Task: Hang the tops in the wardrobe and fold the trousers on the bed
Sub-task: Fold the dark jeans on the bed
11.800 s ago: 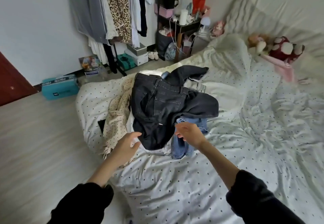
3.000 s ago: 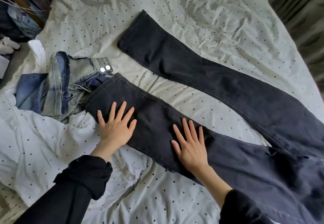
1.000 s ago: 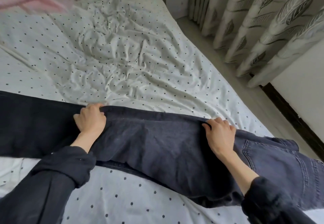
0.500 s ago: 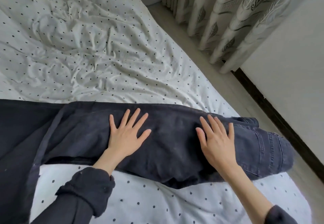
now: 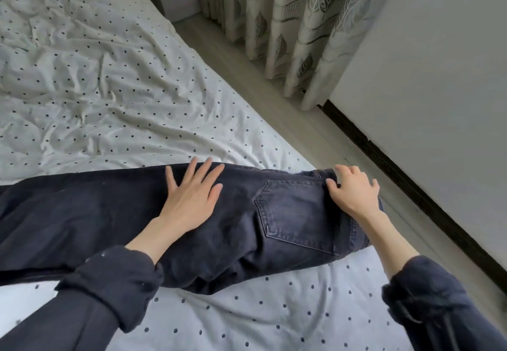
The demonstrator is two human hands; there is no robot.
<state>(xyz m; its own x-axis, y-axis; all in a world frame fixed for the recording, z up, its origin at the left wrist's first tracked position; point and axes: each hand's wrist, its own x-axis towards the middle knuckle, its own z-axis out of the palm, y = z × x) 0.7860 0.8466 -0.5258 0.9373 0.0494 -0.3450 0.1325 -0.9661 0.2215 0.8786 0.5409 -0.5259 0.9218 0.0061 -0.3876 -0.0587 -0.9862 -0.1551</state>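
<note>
A pair of black jeans [image 5: 274,221] lies stretched across the near part of the bed [image 5: 115,81], one leg laid over the other so that a back pocket [image 5: 296,213] faces up, the waistband end reaching the bed's right edge and the legs running off the picture's left side. The left hand [image 5: 192,194] rests flat on the thigh part of the jeans, palm down, its fingers straight and spread, their tips reaching the far edge of the fabric; it holds nothing and only presses on the cloth. Just to the right of this hand sits the pocket, and beyond the pocket the right hand [image 5: 354,188] lies on the waistband end, fingers loosely bent with their tips on the denim near the far corner; whether they pinch the cloth or merely touch it cannot be told. Both forearms are bare up to rolled dark sleeves [image 5: 115,282] at the bottom of the view. Beyond both hands spreads the rumpled white sheet with small dark dots, and the same dotted sheet shows below the jeans, nearer the person. To the right of the right hand the bed ends; past it lie a pale floor [image 5: 274,70], a leaf-patterned curtain [image 5: 288,21] and a plain wall [image 5: 439,76] with a dark skirting board [image 5: 411,186].
</note>
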